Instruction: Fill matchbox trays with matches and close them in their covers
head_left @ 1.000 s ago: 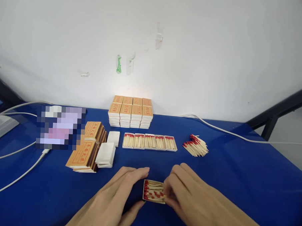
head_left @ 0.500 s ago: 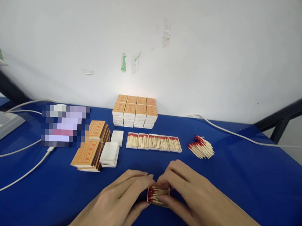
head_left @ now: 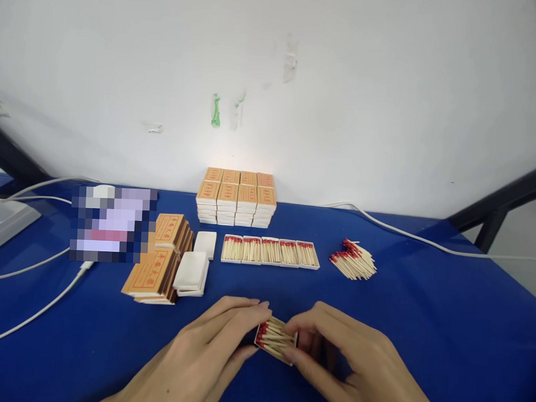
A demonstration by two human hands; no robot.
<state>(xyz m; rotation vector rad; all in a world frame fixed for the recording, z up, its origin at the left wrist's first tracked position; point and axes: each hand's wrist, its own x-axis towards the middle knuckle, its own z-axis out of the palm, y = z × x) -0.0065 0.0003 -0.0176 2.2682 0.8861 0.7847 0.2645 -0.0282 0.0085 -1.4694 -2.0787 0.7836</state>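
Close to me, a small white matchbox tray (head_left: 256,339) sits tilted at an angle between my hands, filled with red-headed matches (head_left: 275,339) whose heads point left. My left hand (head_left: 199,346) grips the tray's left end, fingers along the far side and thumb at the near side. At the other end, my right hand (head_left: 350,353) has thumb and forefinger closed on the tray's right edge and the match ends, partly hiding them. Beyond my hands stands a row of filled matchbox trays (head_left: 270,252). To its right lies a loose pile of matches (head_left: 354,261).
Stacked orange matchboxes (head_left: 237,194) stand by the wall. More orange matchbox sleeves (head_left: 152,273) are piled at the left, beside white trays (head_left: 191,270). A blurred-out object (head_left: 116,218) and white cables (head_left: 36,315) lie farther left. Another cable (head_left: 404,235) runs along the back right.
The tray has turned a little, its right end swinging toward me. My right fingers have drawn back from over the matches to the tray's right end. The view has shifted slightly.
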